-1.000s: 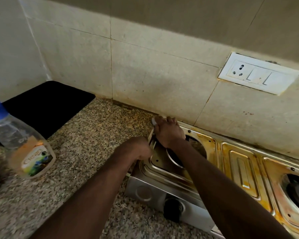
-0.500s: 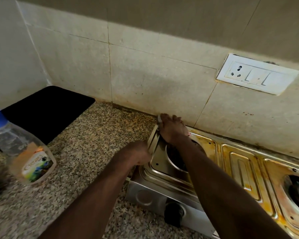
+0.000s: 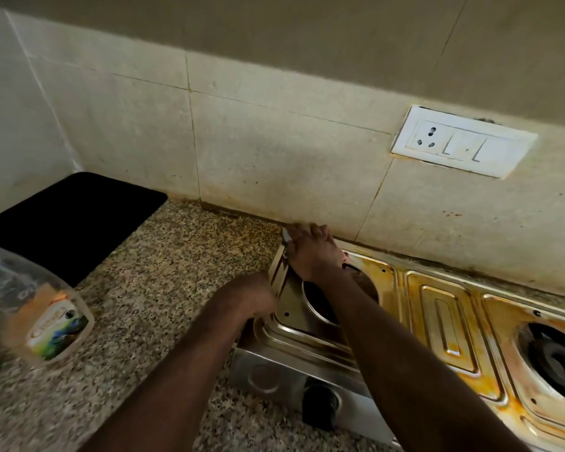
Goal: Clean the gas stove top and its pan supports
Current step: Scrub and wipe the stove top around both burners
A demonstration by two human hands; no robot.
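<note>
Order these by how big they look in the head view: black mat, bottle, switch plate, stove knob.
1. Black mat.
2. Bottle and switch plate: they look about alike; the bottle is nearer the camera and cut by the frame edge, so no ranking.
3. Stove knob.

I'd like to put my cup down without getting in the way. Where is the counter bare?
The granite counter is bare between the black mat, the spray bottle and the gas stove. Crowded: the stove's corner by the wall, where the left hand and right hand work at its rim.
</note>
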